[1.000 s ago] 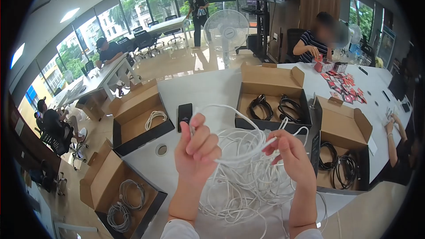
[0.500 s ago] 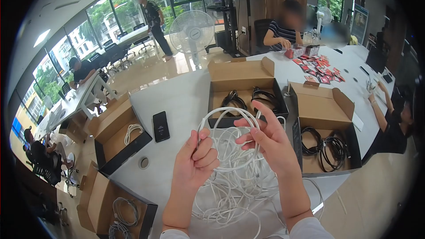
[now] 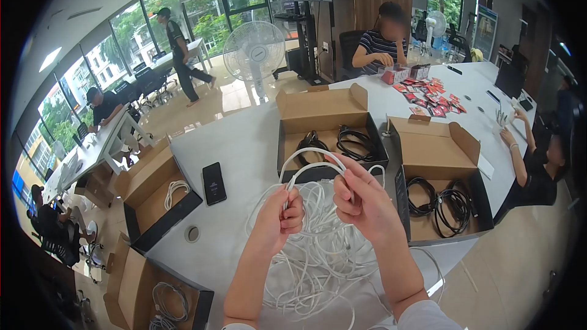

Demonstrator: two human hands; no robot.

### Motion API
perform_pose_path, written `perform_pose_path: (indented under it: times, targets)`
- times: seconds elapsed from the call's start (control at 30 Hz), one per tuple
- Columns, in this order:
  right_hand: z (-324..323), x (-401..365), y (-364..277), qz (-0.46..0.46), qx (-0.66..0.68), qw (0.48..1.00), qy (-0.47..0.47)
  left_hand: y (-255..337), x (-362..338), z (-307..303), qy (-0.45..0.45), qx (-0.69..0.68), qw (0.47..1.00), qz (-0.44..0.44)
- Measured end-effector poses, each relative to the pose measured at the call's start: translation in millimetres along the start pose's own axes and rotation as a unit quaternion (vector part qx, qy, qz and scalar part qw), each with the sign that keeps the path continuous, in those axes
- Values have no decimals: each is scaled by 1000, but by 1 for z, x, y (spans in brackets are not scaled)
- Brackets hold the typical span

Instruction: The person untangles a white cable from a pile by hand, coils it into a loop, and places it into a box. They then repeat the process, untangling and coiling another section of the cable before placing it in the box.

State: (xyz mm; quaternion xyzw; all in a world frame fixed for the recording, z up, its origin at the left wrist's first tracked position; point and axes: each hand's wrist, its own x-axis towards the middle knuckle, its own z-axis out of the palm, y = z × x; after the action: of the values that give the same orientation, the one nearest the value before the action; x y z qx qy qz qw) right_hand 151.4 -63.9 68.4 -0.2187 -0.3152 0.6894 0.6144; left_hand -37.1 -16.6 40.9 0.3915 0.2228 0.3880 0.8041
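Note:
A looped white cable (image 3: 313, 150) is stretched between my two hands, above the table. My left hand (image 3: 278, 215) is closed around the left side of the loops. On the right side, my right hand (image 3: 361, 198) pinches the same cable between thumb and fingers. Below both hands spreads a tangled heap of white cables (image 3: 324, 263), partly covered by my wrists. Just beyond the loops stands an open cardboard box (image 3: 324, 107) with coiled black cables (image 3: 358, 143) in it.
Another open box (image 3: 437, 140) with black cables sits right. At left are a box (image 3: 147, 177) with a white coil and a box (image 3: 125, 281) with grey cables. A phone (image 3: 214, 183) lies on the table (image 3: 238, 131). Two people sit at its far and right sides.
My right hand has closed its spread fingers on the cable. The loops have shifted and lie closer together. In the background, a standing person has walked leftward.

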Motion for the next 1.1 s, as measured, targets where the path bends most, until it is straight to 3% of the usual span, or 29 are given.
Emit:
perform_pose_path:
  times: [0.27,0.4,0.53,0.67,0.77,0.87,1.03,1.1]
  targets:
    - [3,5,8,-55,-193,979,31,-1,1,0,71,70,989,109]
    - [3,4,17,-86,-249,964,32,-5,2,-2,131,224,946,194]
    - [7,2,18,-99,-266,958,43,-5,5,-6,183,462,808,317]
    - [5,-3,16,-130,-236,963,12,-7,18,-13,230,630,560,487]
    - [7,-6,15,-147,-232,961,-9,-2,9,-6,148,490,752,416]
    - [7,-8,16,-161,-228,960,-20,7,7,-11,104,481,758,429]
    - [15,-11,22,-182,-235,955,4,9,-3,-10,203,576,628,482]
    - [20,-14,25,-161,-210,964,10,8,0,-17,210,608,552,531]
